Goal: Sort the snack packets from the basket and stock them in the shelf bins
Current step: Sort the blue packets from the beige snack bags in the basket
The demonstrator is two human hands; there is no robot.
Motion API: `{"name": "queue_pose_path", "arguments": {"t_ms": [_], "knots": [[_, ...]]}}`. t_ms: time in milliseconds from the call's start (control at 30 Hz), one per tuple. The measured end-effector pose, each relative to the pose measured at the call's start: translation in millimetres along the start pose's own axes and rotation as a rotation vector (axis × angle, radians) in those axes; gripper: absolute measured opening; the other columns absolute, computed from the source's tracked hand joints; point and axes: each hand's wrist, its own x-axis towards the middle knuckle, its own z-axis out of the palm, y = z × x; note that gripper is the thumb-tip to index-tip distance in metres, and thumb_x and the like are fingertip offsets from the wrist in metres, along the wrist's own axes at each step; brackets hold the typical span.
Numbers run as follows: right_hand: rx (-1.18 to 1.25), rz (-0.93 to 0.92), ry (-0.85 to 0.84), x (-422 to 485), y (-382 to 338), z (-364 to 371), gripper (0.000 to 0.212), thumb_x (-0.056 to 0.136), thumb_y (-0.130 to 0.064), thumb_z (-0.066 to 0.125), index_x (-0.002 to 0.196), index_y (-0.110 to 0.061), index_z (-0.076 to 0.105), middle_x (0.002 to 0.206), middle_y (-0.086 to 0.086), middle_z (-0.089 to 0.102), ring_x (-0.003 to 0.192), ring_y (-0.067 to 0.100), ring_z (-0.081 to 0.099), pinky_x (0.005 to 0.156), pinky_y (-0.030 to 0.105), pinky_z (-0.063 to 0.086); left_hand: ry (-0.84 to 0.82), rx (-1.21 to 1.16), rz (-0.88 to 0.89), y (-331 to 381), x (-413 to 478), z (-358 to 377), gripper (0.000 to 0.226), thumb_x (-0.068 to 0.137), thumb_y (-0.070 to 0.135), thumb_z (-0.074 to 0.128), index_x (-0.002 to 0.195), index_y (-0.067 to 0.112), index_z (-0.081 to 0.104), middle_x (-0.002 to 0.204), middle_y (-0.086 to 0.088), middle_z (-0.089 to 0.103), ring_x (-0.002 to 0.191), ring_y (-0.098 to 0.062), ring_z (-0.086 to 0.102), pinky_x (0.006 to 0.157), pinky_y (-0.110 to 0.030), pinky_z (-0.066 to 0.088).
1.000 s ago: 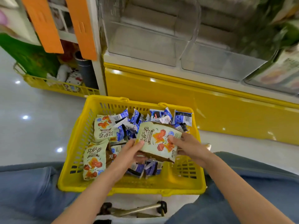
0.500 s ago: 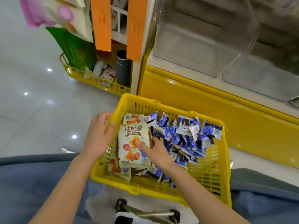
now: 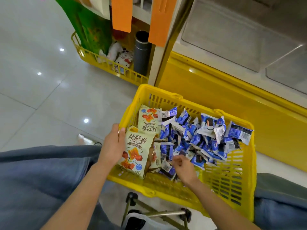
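Left hand: at the basket's left rim, against the cream packet; I can't tell which it grips.
Right hand: fingers curled, pinching into the blue packets.
Packets: all in the basket, under the shelf bins.
Risk: I'd guess that a pinch into such a loose heap drags neighbours along, spilling strays or mixing kinds.

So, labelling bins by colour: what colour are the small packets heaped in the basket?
The small packets are blue and white, seen best in the head view.

Glossy tile floor — yellow shelf base
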Motion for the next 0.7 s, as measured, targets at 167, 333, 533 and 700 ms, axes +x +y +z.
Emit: {"name": "queue_pose_path", "arguments": {"t_ms": [167,333,533,700], "knots": [[0.076,0.062,-0.028,19.9,14.6,19.5,0.069,0.087,-0.014,0.064,0.144,-0.006,0.026,0.147,0.010,0.034,0.135,0.024,0.035,0.109,0.034,0.033,-0.003,-0.029,-0.021,0.2,1.1,0.6,0.026,0.099,0.038,0.025,0.097,0.017,0.041,0.079,-0.002,0.057,0.071,-0.012,0.057,0.053,-0.024,0.044],[0.061,0.104,0.085,43.9,-0.9,38.3,0.064,0.083,-0.029,0.069,0.134,-0.003,0.041,0.133,0.016,0.048,0.123,0.028,0.046,0.102,0.042,0.041,-0.012,-0.055,-0.075,-2.3,3.4,1.0,0.025,0.099,0.041,0.026,0.096,0.022,0.042,0.080,0.003,0.058,0.072,-0.004,0.057,0.052,-0.013,0.038],[0.144,0.137,0.088,55.9,-3.5,32.4,0.042,0.081,-0.028,0.072,0.109,-0.004,0.051,0.098,0.007,0.056,0.094,0.024,0.056,0.077,0.033,0.048,-0.002,-0.060,-0.062,-5.3,2.7,1.4,0.029,0.096,0.048,0.025,0.097,0.026,0.044,0.080,0.006,0.059,0.070,-0.001,0.059,0.052,-0.012,0.041],[0.297,0.092,0.117,37.8,8.3,25.0,0.042,0.080,-0.022,0.073,0.103,-0.012,0.040,0.080,-0.006,0.047,0.078,0.019,0.053,0.060,0.020,0.040,0.026,-0.006,-0.042,-1.9,1.1,3.0,0.030,0.095,0.048,0.023,0.098,0.025,0.043,0.079,0.008,0.056,0.071,-0.002,0.056,0.053,-0.015,0.038]]}}
